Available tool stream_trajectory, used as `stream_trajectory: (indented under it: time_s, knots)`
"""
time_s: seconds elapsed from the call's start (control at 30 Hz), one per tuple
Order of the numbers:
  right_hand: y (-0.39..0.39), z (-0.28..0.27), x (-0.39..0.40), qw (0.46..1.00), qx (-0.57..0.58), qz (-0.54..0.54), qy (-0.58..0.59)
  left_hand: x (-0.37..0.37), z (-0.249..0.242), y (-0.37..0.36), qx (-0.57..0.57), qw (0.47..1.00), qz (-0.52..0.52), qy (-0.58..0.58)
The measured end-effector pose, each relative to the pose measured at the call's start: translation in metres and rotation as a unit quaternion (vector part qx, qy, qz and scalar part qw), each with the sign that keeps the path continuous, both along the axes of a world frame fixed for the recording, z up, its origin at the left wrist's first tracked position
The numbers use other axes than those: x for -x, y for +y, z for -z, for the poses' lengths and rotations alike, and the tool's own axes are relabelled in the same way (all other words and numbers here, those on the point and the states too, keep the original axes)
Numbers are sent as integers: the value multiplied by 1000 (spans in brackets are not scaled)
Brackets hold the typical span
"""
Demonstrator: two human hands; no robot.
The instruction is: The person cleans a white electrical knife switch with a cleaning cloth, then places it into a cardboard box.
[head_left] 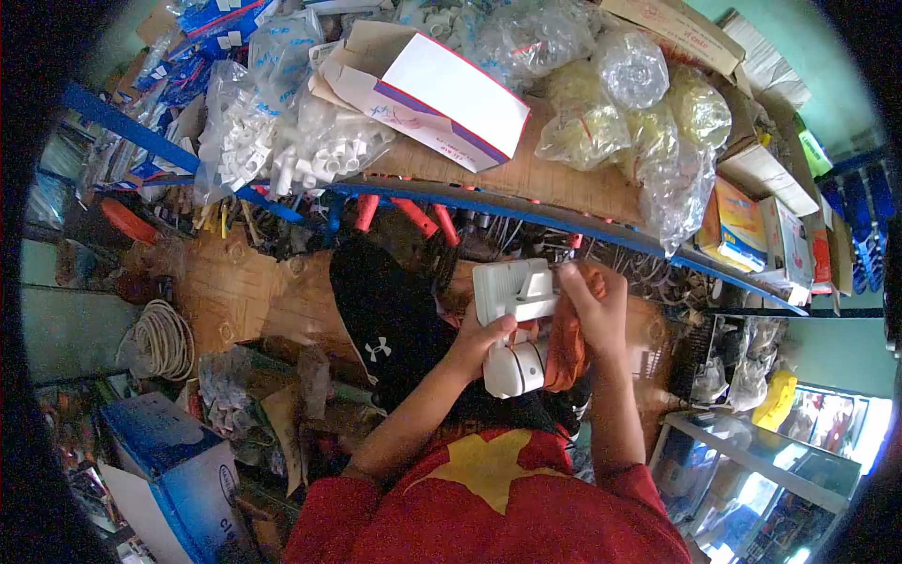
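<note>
A white plastic device (514, 371), with a ribbed rectangular plate at one end and a rounded, motor-like housing at the other, is held up in front of my chest. My left hand (479, 343) is closed around its left side, the thumb lying across it. On the other side, my right hand (601, 305) grips a brown-orange cloth (566, 348) and presses it against the device. The cloth hangs down beside the rounded housing. Several of my right fingers are hidden behind the cloth and the device.
Ahead, a blue-edged shelf (601, 232) carries an open white carton (451, 99), bags of white pipe fittings (324, 160) and yellowish plastic bags (583, 117). A coil of pale cable (158, 340) lies left. A blue-white box (174, 470) stands lower left, a glass case (752, 479) lower right.
</note>
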State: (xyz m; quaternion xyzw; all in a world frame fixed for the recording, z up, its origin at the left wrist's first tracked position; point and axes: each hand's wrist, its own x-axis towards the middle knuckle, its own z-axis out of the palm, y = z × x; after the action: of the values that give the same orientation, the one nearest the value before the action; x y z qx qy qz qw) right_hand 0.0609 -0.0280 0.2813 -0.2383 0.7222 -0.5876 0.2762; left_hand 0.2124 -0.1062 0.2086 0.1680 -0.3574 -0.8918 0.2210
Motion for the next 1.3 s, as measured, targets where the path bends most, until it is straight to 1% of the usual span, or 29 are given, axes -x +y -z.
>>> stream_trajectory:
  time_s: [0.1, 0.13, 0.17, 0.2, 0.23, 0.27, 0.3, 0.37, 0.4, 0.43, 0.47, 0.5, 0.53, 0.57, 0.6, 0.67, 0.7, 0.73, 0.77, 0.8, 0.9, 0.93, 1.03, 1.13, 1.23, 1.3]
  knots:
    - [10, 2, -3, 992, 53, 111, -2, -1, 3, 0, -81, 995, 39, 31]
    - [14, 2, 1, 984, 84, 156, 33, 3, -2, 3, -90, 994, 29, 53]
    - [21, 3, 10, 971, 116, 200, 67, 2, -4, 2, -99, 992, 46, 60]
    - [33, 0, 27, 951, 120, 269, 99, -1, -6, 1, -109, 990, 64, 68]
    - [41, -4, 44, 923, 141, 354, 48, -4, -6, 0, -118, 987, 81, 75]
    - [36, -38, 42, 901, 202, 384, -2, -4, -3, -2, -140, 979, 98, 111]
    - [44, -37, 55, 890, 259, 375, -7, -5, -2, -1, -166, 975, 99, 111]
    - [57, -39, 60, 934, 181, 305, 47, -9, -1, 1, -220, 965, 97, 109]
    - [62, -24, 55, 962, 118, 244, 26, -10, -1, 1, -204, 972, 82, 83]
    - [67, -7, 51, 982, 54, 181, 5, -9, -4, -2, -155, 981, 83, 81]
    - [60, -4, 40, 997, 57, 54, -12, -7, -8, -7, -106, 988, 83, 78]
    - [50, 12, 23, 997, 74, -29, -12, -6, -10, -9, -57, 992, 85, 75]
    - [40, 28, 7, 989, 92, -111, -16, -5, -10, -7, -15, 997, 56, 47]
    - [34, 55, -4, 980, 125, -152, -4, -4, -10, -4, 26, 999, 26, 19]
    - [28, 47, -10, 981, 110, -152, -52, -5, -10, -2, 68, 998, -6, -13]
    - [20, 22, -20, 973, 83, -149, -154, -9, -12, -2, 51, 998, -23, -24]
    - [18, 18, -22, 970, 85, -152, -168, -10, -13, -2, 44, 998, -30, -28]
    - [17, 15, -22, 967, 87, -153, -182, -10, -12, -2, 64, 997, -42, -20]
    - [18, 11, -23, 965, 88, -153, -193, -10, -14, -3, 62, 997, -35, -16]
    - [16, 7, -26, 967, 88, -128, -203, -10, -17, -3, 58, 998, -28, -12]
    - [13, 18, -31, 975, 93, -82, -185, -8, -14, 0, 49, 998, -33, -12]
    - [13, 23, -31, 977, 88, -82, -173, -8, -12, 0, 48, 998, -40, -15]
    - [14, 23, -34, 972, 78, -63, -211, -11, -13, -3, 64, 997, -9, -42]
    - [12, 30, -32, 977, 90, -68, -180, -10, -10, -3, 51, 998, -6, -43]
    - [10, 35, -32, 977, 85, -49, -191, -9, -15, -8, 33, 997, -3, -67]
    - [9, 35, -33, 976, 87, -56, -192, -7, -17, -9, 67, 995, -10, -70]
